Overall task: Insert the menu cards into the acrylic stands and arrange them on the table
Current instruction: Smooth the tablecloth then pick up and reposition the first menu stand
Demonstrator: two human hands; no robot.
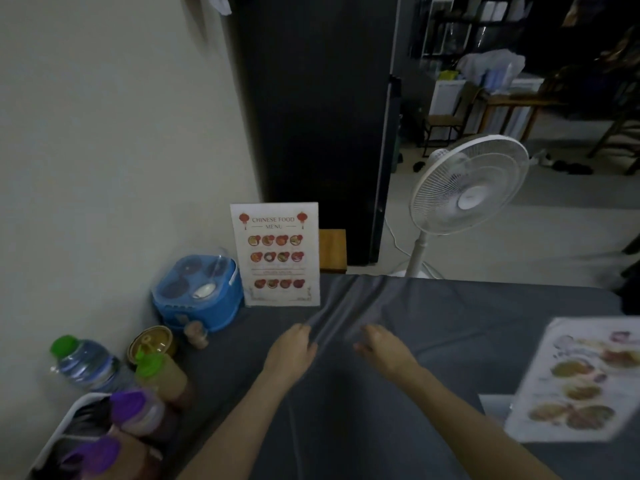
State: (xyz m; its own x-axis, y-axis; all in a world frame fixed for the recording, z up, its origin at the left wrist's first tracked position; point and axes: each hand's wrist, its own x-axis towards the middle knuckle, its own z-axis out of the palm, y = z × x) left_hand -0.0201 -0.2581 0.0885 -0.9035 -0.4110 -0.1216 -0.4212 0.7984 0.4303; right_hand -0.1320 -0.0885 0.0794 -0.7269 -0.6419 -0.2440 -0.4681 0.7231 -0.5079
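Note:
A Chinese food menu card in a clear acrylic stand (276, 254) stands upright at the table's far edge, by the wall. A second menu card with food pictures (575, 382) lies tilted and blurred at the right edge of the table. My left hand (290, 351) and my right hand (384, 348) rest on the grey tablecloth (346, 410) in the middle, fingers curled onto a raised fold of cloth that runs toward the far edge. Neither hand holds a card or a stand.
A blue condiment caddy (199, 292), a round gold tin (152, 344), a water bottle (83, 363) and several sauce bottles (145, 407) line the left side by the wall. A white standing fan (467, 188) stands beyond the table's far edge.

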